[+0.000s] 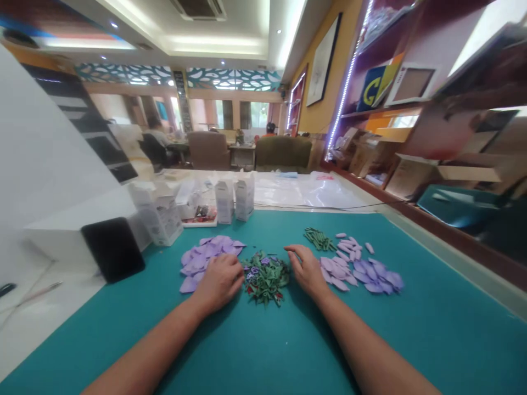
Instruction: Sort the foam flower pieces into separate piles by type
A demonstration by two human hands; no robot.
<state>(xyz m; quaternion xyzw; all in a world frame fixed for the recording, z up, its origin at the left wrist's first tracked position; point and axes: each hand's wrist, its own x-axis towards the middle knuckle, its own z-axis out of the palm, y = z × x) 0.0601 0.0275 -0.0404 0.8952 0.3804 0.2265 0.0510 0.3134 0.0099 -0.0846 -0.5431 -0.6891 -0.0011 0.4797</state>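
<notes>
A heap of small green leaf-like pieces (268, 281), mixed with some purple and red bits, lies on the green mat between my hands. My left hand (220, 278) rests at the heap's left edge, fingers loosely bent and nothing visible in them. It partly covers a pile of lilac petal-shaped pieces (200, 258). On the other side, my right hand (307, 270) is open, its fingers pointing toward the heap with a small gap. Just right of it are pale pink petal-shaped pieces (337, 271) and purple ones (377, 276). Green sticks (319, 240) and pale pink pods (349, 247) lie farther back.
White cartons (224, 202) and a shallow white tray (200, 222) stand behind the lilac pile. A black tablet-like panel (113, 249) leans at left. Clear plastic sheeting (288, 191) covers the table's far part. Shelves with cardboard boxes (411, 175) line the right.
</notes>
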